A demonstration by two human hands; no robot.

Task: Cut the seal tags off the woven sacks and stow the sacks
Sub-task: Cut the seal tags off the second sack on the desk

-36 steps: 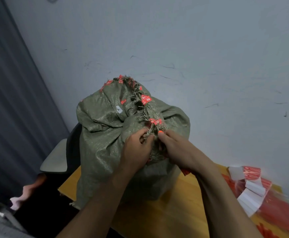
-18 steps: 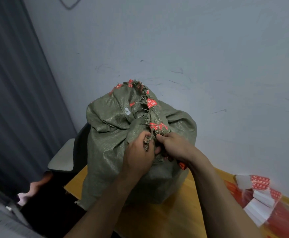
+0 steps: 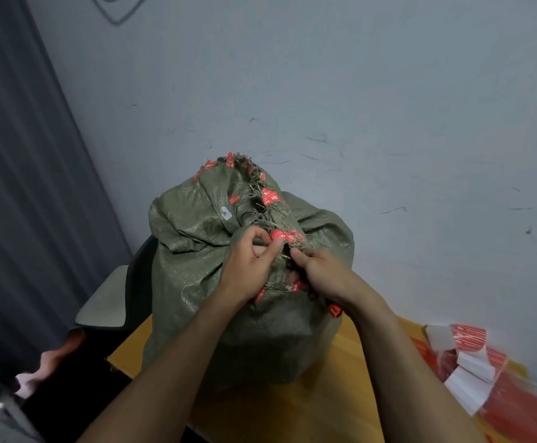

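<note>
A bulging green woven sack (image 3: pixel 197 282) stands upright on the wooden table (image 3: pixel 324 404), against the wall. Its frayed mouth is gathered at the top and carries several red seal tags (image 3: pixel 270 196). My left hand (image 3: pixel 248 266) grips the bunched fabric at the front of the mouth, just below a red tag (image 3: pixel 284 235). My right hand (image 3: pixel 321 273) pinches the frayed edge beside it, fingers curled into the fabric. A small orange object (image 3: pixel 334 311) shows below my right wrist; I cannot tell what it is.
A pile of red and white packets (image 3: pixel 471 362) lies on the table at the right. A dark chair with a pale armrest (image 3: pixel 107 305) stands left of the sack. A grey curtain (image 3: pixel 21 187) hangs at the left, and the wall is close behind.
Both hands stay at the sack's mouth; my left fingers have shifted up to the red tag. The view has tilted so the sack sits lower in frame.
</note>
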